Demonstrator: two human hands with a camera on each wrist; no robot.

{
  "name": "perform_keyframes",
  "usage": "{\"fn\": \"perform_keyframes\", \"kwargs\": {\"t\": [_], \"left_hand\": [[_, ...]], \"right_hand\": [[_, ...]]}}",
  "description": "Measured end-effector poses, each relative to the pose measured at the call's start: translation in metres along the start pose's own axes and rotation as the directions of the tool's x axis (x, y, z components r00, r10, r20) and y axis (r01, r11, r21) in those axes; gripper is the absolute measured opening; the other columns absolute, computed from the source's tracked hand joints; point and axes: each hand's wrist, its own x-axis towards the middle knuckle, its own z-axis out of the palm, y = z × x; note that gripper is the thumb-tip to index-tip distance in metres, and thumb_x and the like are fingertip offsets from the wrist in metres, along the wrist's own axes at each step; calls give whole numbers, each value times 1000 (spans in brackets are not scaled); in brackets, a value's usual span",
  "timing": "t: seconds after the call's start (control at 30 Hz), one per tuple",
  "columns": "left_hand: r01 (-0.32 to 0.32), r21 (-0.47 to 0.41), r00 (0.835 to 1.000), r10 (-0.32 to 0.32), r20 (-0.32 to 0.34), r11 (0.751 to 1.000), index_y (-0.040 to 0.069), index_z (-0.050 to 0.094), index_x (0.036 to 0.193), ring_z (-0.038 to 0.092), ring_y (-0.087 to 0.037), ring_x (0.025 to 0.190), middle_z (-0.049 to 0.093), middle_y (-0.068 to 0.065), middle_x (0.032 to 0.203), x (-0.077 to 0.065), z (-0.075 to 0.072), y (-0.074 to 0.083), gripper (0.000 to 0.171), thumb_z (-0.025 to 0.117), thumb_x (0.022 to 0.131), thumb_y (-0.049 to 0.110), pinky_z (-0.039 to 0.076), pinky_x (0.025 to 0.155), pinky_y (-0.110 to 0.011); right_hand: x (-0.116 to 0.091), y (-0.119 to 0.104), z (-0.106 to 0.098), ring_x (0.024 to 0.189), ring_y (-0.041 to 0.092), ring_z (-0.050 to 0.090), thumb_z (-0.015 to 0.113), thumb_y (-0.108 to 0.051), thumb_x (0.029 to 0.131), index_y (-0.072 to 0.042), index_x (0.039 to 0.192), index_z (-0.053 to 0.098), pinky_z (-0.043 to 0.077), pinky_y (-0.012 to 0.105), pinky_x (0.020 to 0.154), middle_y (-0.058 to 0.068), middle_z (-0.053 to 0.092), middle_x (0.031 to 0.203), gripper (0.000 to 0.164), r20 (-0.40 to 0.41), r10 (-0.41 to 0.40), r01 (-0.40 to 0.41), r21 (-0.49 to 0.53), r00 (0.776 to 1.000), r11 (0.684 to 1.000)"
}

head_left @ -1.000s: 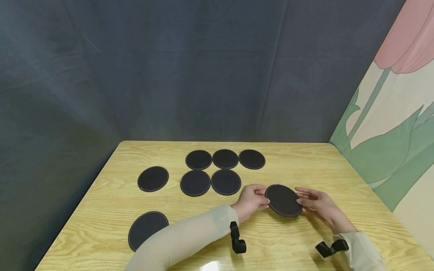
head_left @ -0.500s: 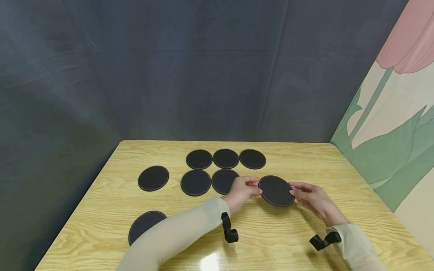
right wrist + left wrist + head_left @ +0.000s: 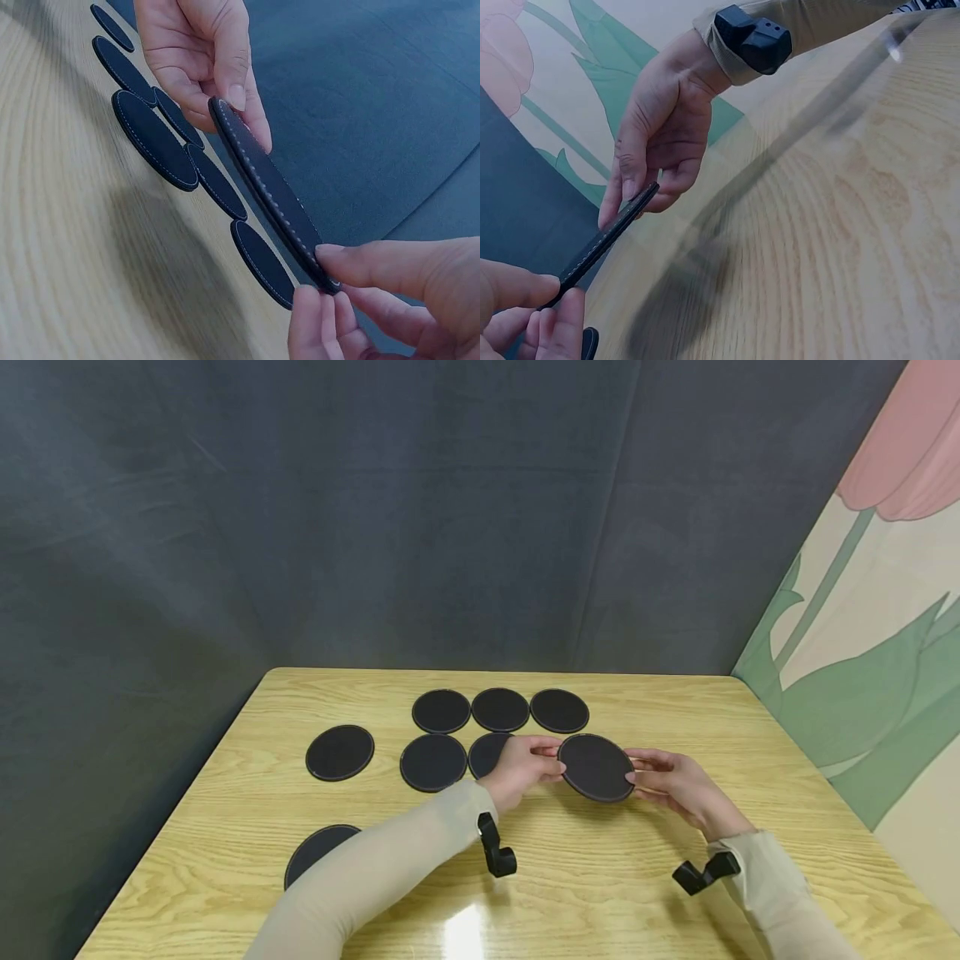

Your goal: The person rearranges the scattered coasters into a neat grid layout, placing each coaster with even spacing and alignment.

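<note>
A round black coaster (image 3: 596, 767) with a stitched edge is held tilted above the table, its shadow falling on the wood below. My left hand (image 3: 522, 768) pinches its left edge between thumb and fingers. At the opposite edge, my right hand (image 3: 678, 787) pinches it the same way. In the right wrist view the stitched coaster (image 3: 266, 187) appears nearly edge-on between both hands. Behind it on the table lie three coasters in a back row, the right one (image 3: 559, 711) nearest. In front of them sit two more, a left one (image 3: 433, 762) and one (image 3: 487, 753) partly hidden by my left hand.
Two separate coasters lie at the left: one farther back (image 3: 340, 752), one nearer (image 3: 318, 852) partly covered by my left sleeve. The wooden table (image 3: 600, 893) ends at a dark curtain (image 3: 450, 527) behind. A wall with a painted tulip (image 3: 900, 468) borders the right side.
Both hands have carried the held coaster leftward and toward the back, close to the front row's right end. My right hand's fingers, looser earlier, now pinch its edge.
</note>
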Motion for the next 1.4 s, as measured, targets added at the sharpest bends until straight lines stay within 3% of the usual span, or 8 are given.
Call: {"fn": "perform_keyframes", "kwargs": {"t": [0.27,0.43,0.63,0.87,1.13,1.4], "left_hand": [[8,32,1000,-8,1,999,-5,63,122,61,-11,71,55,-7,93,5,-7,1,43,65,80,-16,58,85,-41],[-13,136,1000,15,-13,991,-4,64,121,64,-15,80,60,-13,103,9,-12,2,42,67,81,-12,59,77,-31],[-41,231,999,48,-26,972,-2,66,119,60,-16,92,63,-16,109,14,-19,1,41,70,79,-9,56,76,-27],[-42,269,996,60,-59,962,1,68,118,60,-16,95,65,-13,106,22,-22,1,40,72,79,-8,56,80,-26],[-31,359,994,67,-88,933,4,71,115,61,-16,96,66,-10,106,27,-23,-6,38,73,79,-6,56,81,-25],[-3,388,992,52,-114,922,4,71,115,62,-19,98,67,-9,105,31,-24,-11,38,73,79,-7,57,81,-26]], "right_hand": [[7,-4,2,88,6,66,64,-6,92,10,145,33,58,24,81,-1,55,110,64,14,-10,10,14,1000,1000],[12,-7,5,87,6,66,63,-3,92,12,146,28,57,24,81,2,52,111,67,10,-7,7,41,1000,999],[20,-8,9,86,7,67,63,1,91,13,145,30,58,24,80,4,53,110,65,4,-20,20,58,1000,998],[31,-6,10,87,6,67,62,2,91,15,144,29,58,24,80,-3,61,106,64,15,-34,33,68,999,997],[40,2,14,79,8,65,64,6,87,10,139,43,59,24,75,6,51,104,57,-34,34,-30,104,999,994],[50,10,20,78,8,64,62,12,86,17,138,38,59,25,72,5,52,98,58,-59,17,-14,61,998,998]]}}
